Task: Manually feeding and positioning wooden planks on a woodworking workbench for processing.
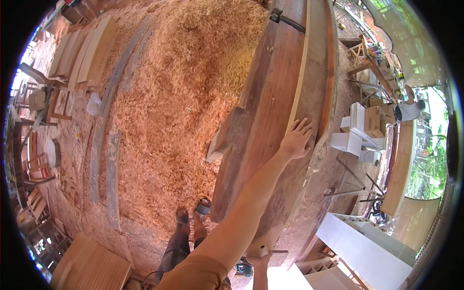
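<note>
My left arm reaches across to the right, and my left hand [297, 141] lies palm down with its fingers spread on a long brown wooden board [316, 72]. A pale strip runs along the board's left edge, up to my fingertips. My right hand [260, 260] is low in the picture at the board's near end, just below a small dark hole. It looks closed on that end, though most of its fingers are hidden. Beneath and left of the board stretches a long reddish wooden workbench [275, 82].
Wood shavings [188, 87] cover the floor left of the bench, with grey planks [113, 181] lying beyond. Stacked pale boards [96, 53] stand far left. White panels [365, 241] and cardboard boxes [374, 121] are on the right. A power tool [244, 269] sits near my right hand.
</note>
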The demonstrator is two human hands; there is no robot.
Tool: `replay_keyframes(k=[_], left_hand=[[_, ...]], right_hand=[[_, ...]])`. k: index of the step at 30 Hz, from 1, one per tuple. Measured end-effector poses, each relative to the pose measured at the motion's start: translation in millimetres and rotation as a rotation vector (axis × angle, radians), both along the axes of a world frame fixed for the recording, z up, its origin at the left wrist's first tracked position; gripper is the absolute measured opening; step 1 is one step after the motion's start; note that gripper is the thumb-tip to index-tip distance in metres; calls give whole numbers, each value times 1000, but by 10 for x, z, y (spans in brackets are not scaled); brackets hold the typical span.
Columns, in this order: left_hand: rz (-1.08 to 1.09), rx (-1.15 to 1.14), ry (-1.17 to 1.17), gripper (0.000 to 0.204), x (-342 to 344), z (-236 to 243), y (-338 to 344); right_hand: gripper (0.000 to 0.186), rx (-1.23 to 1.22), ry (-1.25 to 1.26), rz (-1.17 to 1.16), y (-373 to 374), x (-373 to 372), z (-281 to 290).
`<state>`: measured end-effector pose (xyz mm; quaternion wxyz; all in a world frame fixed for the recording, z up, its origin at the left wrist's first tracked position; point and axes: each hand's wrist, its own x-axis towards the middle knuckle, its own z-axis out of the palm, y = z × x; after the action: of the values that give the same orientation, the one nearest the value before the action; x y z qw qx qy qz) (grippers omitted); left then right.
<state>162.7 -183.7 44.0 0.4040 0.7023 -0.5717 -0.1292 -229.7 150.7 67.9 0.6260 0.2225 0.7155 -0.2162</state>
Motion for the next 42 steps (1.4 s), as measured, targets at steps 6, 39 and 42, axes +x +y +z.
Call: replay_keyframes(k=[6, 39, 42], left_hand=[[-20, -2, 50, 67, 275, 70, -456], [11, -20, -59, 64, 1862, -68, -2697], [-69, -17, -6, 62, 2159, -75, -2676]], right_hand=[[72, -21, -52, -123, -383, 179, 54], [50, -551, 30, 170, -2348, 2149, 85], [44, -507, 34, 198, -2444, 2349, -26]])
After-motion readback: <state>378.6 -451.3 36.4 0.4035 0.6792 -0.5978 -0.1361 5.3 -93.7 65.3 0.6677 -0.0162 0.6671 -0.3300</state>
